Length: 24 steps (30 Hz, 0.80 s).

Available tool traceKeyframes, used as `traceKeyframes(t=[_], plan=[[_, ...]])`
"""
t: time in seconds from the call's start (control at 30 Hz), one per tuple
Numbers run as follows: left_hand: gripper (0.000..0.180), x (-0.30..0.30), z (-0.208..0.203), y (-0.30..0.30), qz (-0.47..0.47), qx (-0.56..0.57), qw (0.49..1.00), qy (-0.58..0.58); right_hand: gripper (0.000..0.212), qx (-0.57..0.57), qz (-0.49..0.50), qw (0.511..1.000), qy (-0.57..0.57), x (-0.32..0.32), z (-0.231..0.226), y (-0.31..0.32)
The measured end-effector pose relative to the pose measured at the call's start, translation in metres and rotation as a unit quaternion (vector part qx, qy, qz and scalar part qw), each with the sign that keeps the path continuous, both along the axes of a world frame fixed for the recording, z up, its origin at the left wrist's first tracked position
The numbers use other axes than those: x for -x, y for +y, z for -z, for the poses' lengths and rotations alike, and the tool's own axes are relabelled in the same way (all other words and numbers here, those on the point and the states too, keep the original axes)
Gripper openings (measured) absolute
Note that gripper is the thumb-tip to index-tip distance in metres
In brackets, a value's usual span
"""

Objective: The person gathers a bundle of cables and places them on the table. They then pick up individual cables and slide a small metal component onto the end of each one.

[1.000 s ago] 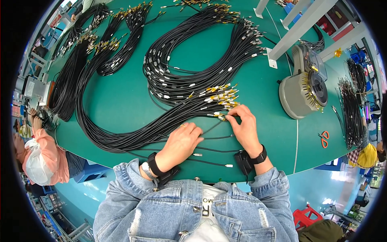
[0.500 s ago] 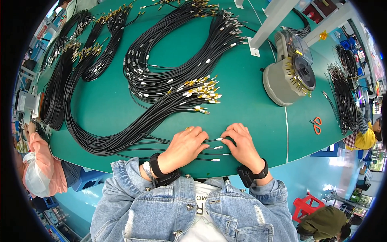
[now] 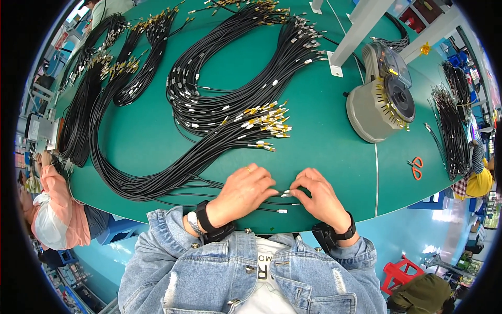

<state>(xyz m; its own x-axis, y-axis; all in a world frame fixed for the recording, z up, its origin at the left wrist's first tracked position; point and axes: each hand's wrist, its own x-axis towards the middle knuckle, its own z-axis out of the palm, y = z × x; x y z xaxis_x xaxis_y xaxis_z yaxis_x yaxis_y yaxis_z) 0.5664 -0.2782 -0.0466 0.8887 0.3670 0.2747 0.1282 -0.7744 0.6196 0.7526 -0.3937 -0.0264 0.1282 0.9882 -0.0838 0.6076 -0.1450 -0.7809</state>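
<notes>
Just left of centre, my left hand (image 3: 244, 191) is closed, fingertips pinched on a thin black cable. Opposite it, my right hand (image 3: 317, 194) is closed with thumb and forefinger at that cable's white-marked end (image 3: 285, 193). The fingers partly cover this end. Below the hands, another black cable with a white tip (image 3: 282, 211) lies on the green table. These loose cables run leftward into a large curved bundle of black cables (image 3: 151, 183), whose far ends carry white and yellow tips.
More black cable bundles (image 3: 196, 97) lie farther back and at left. At right stand a grey round dispenser machine (image 3: 374, 107), a metal post (image 3: 361, 31) and orange-handled scissors (image 3: 417, 168). A red stool (image 3: 400, 275) is at lower right. Other people sit at left and right.
Both hands have shifted slightly toward me. The white cable ends between my fingertips now sit closer together. The whole view has moved a little.
</notes>
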Motion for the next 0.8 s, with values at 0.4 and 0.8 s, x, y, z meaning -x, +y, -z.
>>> traceKeyframes(t=[0.4,0.8], plan=[[0.025,0.031,-0.007,0.060,-0.206,-0.200,0.957,0.043,0.013,-0.185,0.031,0.978,-0.096,0.027,0.028,0.088],[0.030,0.026,0.003,0.018,-0.058,-0.110,0.988,-0.094,0.015,0.185,0.078,0.870,0.451,0.023,0.006,0.029]])
